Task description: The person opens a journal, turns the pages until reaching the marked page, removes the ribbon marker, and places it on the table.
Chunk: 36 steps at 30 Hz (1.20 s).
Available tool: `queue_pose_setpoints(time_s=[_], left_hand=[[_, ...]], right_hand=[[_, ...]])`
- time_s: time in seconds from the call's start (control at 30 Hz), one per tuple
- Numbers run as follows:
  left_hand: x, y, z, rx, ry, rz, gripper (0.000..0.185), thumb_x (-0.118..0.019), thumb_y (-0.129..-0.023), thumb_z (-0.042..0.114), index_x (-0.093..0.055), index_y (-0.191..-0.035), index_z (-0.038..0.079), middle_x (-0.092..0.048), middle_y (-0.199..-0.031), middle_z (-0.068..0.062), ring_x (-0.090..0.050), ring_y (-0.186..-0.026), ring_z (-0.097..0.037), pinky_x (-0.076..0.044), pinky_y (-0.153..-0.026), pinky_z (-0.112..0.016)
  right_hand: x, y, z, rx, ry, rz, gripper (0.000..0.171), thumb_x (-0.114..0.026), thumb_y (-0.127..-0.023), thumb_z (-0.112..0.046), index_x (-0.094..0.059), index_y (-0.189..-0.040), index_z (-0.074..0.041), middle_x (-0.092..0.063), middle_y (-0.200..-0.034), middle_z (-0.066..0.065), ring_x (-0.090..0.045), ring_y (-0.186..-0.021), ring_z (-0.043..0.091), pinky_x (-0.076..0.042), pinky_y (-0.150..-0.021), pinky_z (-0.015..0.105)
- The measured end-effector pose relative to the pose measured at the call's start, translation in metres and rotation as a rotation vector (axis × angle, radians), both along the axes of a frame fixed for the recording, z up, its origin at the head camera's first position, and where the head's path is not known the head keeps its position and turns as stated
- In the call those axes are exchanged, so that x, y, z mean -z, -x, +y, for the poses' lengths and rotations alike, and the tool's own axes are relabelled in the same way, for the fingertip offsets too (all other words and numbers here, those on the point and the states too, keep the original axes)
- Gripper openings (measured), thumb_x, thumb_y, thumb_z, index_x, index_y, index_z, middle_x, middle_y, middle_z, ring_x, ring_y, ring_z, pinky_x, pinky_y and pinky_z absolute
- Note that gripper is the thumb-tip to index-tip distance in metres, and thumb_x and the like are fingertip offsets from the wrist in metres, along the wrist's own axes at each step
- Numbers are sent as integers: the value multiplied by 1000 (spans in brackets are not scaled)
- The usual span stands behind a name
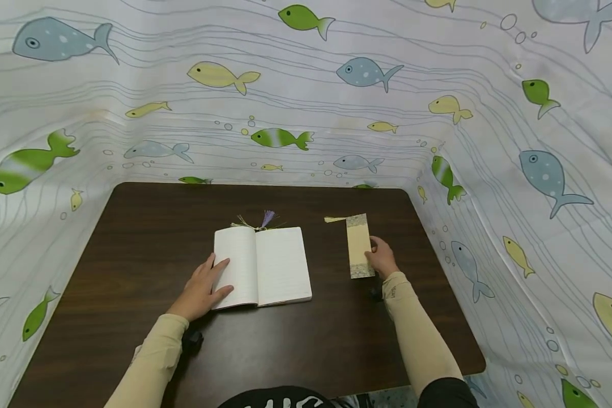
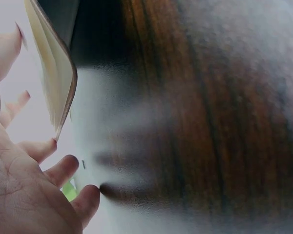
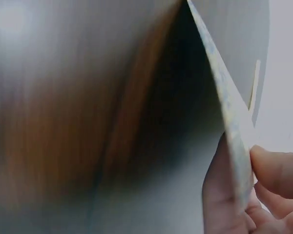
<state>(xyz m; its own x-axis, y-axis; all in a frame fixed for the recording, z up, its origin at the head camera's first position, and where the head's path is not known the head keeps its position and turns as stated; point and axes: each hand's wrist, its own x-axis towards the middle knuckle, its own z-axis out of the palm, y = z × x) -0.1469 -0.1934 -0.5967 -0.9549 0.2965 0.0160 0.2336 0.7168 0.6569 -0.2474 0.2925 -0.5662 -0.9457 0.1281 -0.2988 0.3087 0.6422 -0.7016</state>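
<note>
On a dark wooden table (image 1: 132,255), we see a notebook (image 1: 261,266) lying open, our left hand (image 1: 202,286) resting flat with spread fingers on its left page. Just to its right, our right hand (image 1: 382,256) pinches a bookmark's (image 1: 359,246) edge, lifting it. We judge the bookmark is not yet placed between the pages.

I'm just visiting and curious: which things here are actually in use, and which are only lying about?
In use:
- open notebook, left hand resting on its left page
- bookmark, pinched at its edge by the right hand

Lying about:
- purple tassel behind the notebook
- fish-print cloth
- brown table
</note>
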Motion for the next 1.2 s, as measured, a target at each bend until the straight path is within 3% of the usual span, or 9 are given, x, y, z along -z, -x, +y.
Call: queue_pose_setpoints(time_s=[0.13,0.3,0.5,0.63,0.83,1.2], left_hand=[[0,-1,-1,-5,8,-13,74,-62,-100,45,-34,-159,10,-10,-165,-31,-17,-146,-54,-19,-105,-79],[-1,-2,-2,-7,9,-28,74,-63,-100,45,-34,-159,10,-10,-165,-30,-16,-147,-53,-18,-106,-78],[0,0,-2,-14,17,-43,75,-63,-100,46,-34,-159,11,-9,-166,-29,-15,-147,-52,-17,-107,-78],[1,0,-2,-19,16,-53,75,-63,-100,46,-33,-160,12,-9,-166,-28,-14,-148,-52,-16,-107,-78],[1,0,-1,-19,20,-60,76,-62,-100,49,-33,-160,13,-9,-166,-27,-14,-148,-52,-17,-106,-78],[-1,1,1,-24,36,-69,76,-62,-100,47,-32,-160,13,-10,-166,-27,-15,-148,-51,-18,-106,-78]], right_hand=[[3,9,32,-10,-181,63,52,-54,-102,-4,-41,-151,3,-59,-115,28,-56,-76,27,-46,-65,39],[9,16,59,25,-308,58,49,-48,-102,-4,-43,-150,2,-62,-119,31,-56,-70,31,-44,-60,40],[6,19,81,64,-408,55,50,-42,-100,2,-45,-150,2,-55,-139,31,-61,-108,48,-52,-80,56],[2,19,92,55,-467,44,52,-45,-97,4,-47,-149,0,-54,-139,32,-59,-112,52,-51,-85,63],[11,18,101,62,-527,24,51,-48,-98,1,-48,-148,0,-50,-134,38,-52,-117,56,-48,-90,66],[10,21,96,32,-542,-25,47,-51,-98,-3,-50,-144,3,-45,-132,38,-46,-116,56,-48,-86,67]])
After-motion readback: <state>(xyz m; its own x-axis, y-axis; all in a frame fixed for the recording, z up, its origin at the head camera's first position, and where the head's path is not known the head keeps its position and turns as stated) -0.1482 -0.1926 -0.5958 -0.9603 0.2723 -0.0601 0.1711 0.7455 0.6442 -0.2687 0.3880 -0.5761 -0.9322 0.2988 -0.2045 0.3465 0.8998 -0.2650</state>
